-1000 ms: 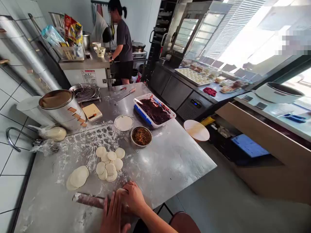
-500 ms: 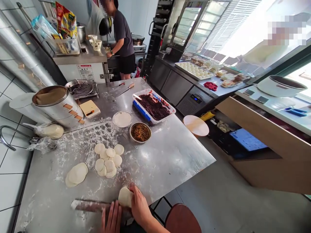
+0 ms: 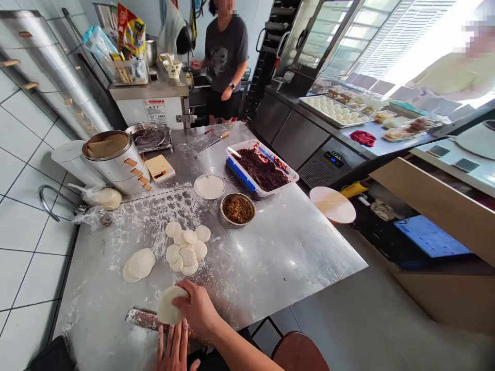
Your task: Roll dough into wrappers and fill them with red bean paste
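My right hand (image 3: 197, 307) pinches a round, thin dough wrapper (image 3: 169, 305) by its right edge, over a floury rolling pin (image 3: 144, 319). Fingers stretched out, my left hand (image 3: 173, 346) lies flat over the pin, whose right part is mostly hidden by my hands. Just beyond, two larger overlapping dough rounds (image 3: 139, 265) rest on the steel table (image 3: 266, 273). To their right is a cluster of several small dough discs (image 3: 188, 256).
Farther back stand a bowl of dark crumbly filling (image 3: 237, 210), a dish of white flour (image 3: 209, 186) and a tub of dark red paste (image 3: 263, 170). A knife (image 3: 212, 139) lies behind them. A co-worker (image 3: 225, 56) stands beyond the table. A round stool (image 3: 299, 353) is at lower right.
My right hand has raised the dough wrapper off the rolling area and carried it left. The left hand stays on the rolling pin. The co-worker has turned toward the table; my view has shifted left.
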Demonstrator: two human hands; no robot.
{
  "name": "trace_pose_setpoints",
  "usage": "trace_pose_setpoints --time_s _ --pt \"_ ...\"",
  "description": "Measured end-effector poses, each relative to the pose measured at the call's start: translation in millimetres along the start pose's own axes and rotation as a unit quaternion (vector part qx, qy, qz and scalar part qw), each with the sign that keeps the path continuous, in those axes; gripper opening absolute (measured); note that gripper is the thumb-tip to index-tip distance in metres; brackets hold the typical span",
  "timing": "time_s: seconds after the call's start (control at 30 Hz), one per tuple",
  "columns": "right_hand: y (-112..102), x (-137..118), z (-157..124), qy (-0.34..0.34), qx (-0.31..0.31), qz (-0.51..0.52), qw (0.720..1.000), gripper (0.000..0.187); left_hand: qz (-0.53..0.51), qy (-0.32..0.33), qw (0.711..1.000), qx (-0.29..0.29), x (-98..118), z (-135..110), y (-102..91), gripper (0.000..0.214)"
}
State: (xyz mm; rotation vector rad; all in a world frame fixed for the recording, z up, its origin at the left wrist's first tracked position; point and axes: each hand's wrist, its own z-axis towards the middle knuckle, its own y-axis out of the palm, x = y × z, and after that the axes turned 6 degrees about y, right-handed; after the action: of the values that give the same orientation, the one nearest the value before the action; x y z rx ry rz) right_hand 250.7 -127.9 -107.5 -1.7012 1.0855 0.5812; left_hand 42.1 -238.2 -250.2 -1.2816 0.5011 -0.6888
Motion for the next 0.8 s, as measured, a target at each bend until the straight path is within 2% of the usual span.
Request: trace_pose_setpoints --time_s 0.03,0.1,0.2,0.27,0.3,0.4,0.47,0.53,0.6,0.67,0.73,0.8 --pt "3.7 -15.0 20.4 -0.023 0.013 -0.003 1.0 0.032 -0.008 -0.003 1.0 -0.01 -0.8 9.0 -1.1 0.086" --pt "9.1 -38.4 66.8 -0.058 0.036 -0.032 0.997 0.036 -0.007 0.001 1.0 -0.026 -1.4 35.2 -6.1 0.083" --pt "15.7 -53.9 127.1 -0.099 0.026 -0.089 0.991 0.026 -0.007 0.09 0.995 -0.037 -5.8 77.1 -19.2 0.068" --pt "20.6 -54.7 149.1 -0.114 0.006 -0.116 0.987 0.02 -0.016 0.144 0.988 -0.044 -12.1 93.0 -27.4 0.062" --pt "22.5 -53.5 153.4 -0.116 -0.002 -0.124 0.985 0.019 -0.017 0.15 0.987 -0.048 -15.6 94.2 -29.8 0.06" --pt "21.6 -45.4 137.8 -0.109 -0.019 -0.125 0.986 0.013 0.006 0.091 0.995 -0.046 -24.0 67.2 -26.8 0.065" --pt "15.8 -33.4 105.5 -0.092 -0.019 -0.105 0.99 0.015 0.034 0.061 0.997 -0.012 -25.7 36.0 -18.5 0.073" --pt "10.7 -14.0 62.8 -0.065 -0.01 -0.075 0.995 0.03 0.079 0.067 0.994 0.04 -25.4 17.0 -11.9 0.085" --pt "9.8 9.9 22.8 -0.025 -0.005 -0.049 0.998 0.032 0.097 0.085 0.99 0.049 -25.1 26.0 -12.9 0.093" --pt "12.7 31.7 -2.1 0.009 -0.002 -0.039 0.999 0.032 0.055 0.073 0.996 -0.012 -25.6 59.3 -21.3 0.094" --pt "15.6 47.0 -8.7 0.026 0.012 -0.036 0.999 0.036 0.019 0.035 0.997 -0.065 -25.7 93.2 -31.9 0.093" --pt "15.7 55.6 -6.5 0.027 0.017 -0.032 0.999 0.03 0.001 0.028 0.996 -0.086 -24.9 103.3 -39.0 0.094"
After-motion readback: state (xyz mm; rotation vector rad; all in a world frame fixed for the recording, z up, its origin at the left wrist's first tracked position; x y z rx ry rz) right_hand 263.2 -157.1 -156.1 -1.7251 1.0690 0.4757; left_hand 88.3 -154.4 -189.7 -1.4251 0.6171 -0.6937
